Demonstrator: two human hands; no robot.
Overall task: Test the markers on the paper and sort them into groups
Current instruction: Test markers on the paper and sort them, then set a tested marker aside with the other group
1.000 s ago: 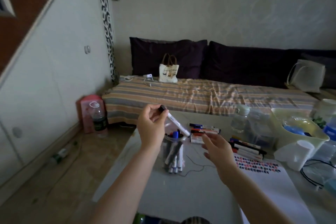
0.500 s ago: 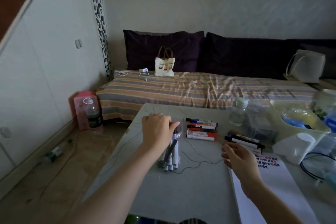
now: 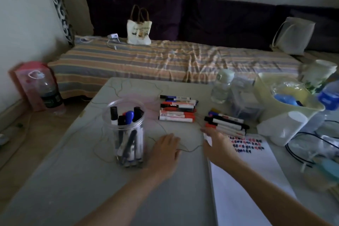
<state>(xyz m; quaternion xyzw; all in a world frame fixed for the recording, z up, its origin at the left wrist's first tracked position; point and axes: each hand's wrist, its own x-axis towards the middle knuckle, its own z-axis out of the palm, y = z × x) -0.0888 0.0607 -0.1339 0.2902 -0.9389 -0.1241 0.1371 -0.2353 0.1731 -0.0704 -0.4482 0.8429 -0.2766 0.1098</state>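
Note:
A clear jar [image 3: 126,134] with several capped markers stands on the grey table [image 3: 91,180], left of centre. My left hand [image 3: 165,152] rests palm down on the table just right of the jar, fingers relaxed and empty. My right hand [image 3: 216,145] lies on the top left corner of the white paper [image 3: 244,180], fingers stretched toward a row of markers [image 3: 227,123]. A small white bit shows by its thumb. Another group of red, blue and black markers [image 3: 177,109] lies further back. Red and dark test marks [image 3: 247,144] fill the top of the paper.
A water bottle [image 3: 222,86], a pale basket [image 3: 286,104] and a white cup [image 3: 286,128] crowd the table's right side, with black cables [image 3: 302,148] beside them. A striped sofa bed [image 3: 165,60] runs behind the table. A dark bottle [image 3: 49,93] stands on the floor at left.
My left hand held a marker above the jar, lowered it into the jar, then let go and moved right onto the table. My right hand came down onto the paper's corner.

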